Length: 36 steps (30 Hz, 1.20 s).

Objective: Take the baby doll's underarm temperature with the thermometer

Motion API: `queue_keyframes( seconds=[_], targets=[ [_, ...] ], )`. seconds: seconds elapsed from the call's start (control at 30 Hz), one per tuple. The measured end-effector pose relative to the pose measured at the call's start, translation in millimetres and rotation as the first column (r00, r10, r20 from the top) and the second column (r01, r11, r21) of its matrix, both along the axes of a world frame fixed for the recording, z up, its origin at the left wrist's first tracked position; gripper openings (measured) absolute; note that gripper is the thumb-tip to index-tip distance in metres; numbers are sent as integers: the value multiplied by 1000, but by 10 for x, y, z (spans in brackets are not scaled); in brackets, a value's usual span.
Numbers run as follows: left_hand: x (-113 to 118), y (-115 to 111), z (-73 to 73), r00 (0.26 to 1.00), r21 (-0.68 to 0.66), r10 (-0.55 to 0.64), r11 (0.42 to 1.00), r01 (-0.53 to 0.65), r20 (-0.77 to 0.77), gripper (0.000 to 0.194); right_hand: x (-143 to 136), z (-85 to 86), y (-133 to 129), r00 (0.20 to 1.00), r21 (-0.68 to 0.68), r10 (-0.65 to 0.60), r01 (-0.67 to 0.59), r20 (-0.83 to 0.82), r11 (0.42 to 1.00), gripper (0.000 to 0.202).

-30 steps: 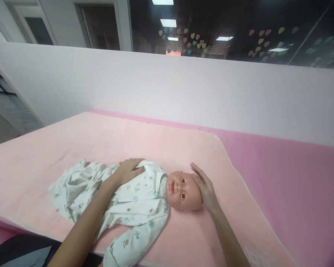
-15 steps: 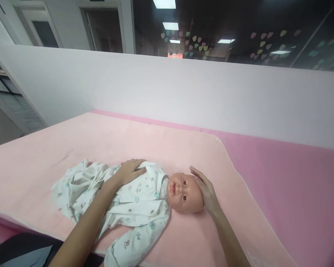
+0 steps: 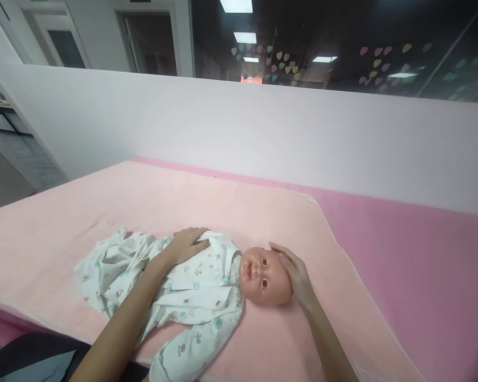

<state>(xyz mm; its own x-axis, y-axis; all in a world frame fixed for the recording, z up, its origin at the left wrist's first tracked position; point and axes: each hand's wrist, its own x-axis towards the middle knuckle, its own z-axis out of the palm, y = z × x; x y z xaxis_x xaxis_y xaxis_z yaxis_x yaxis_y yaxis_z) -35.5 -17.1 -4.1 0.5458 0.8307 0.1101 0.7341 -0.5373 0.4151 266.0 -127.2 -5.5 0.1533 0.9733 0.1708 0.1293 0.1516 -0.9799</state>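
A baby doll [image 3: 255, 276] lies on its back on the pink sheet, its head to the right and its face up. It wears a white baby outfit [image 3: 199, 292] with small coloured prints and light green buttons; the leg part is rumpled at the left. My left hand [image 3: 186, 246] rests flat across the doll's torso, fingers stretched out toward its far side. Against the top of the doll's head lies my right hand [image 3: 297, 270], its fingers extended along the far side of the head. Part of the doll's body is covered by my left forearm.
The peach-pink sheet [image 3: 163, 191] covers most of a padded pink surface [image 3: 402, 254]. A white wall panel [image 3: 239, 127] runs along the back, with a dark window [image 3: 334, 48] bearing heart stickers above it. Doors stand at the upper left.
The fingers of my right hand have lowered slightly toward the doll's head. My left hand and the doll stay where they were.
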Motion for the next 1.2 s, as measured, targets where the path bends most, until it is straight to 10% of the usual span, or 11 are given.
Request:
queue_keyframes(
  seconds=[1.2],
  targets=[
    [-4,1,-22,1000,8,22,1000,-22,14,49,-23,-4,-24,1000,50,-22,21,20,999,41]
  ],
)
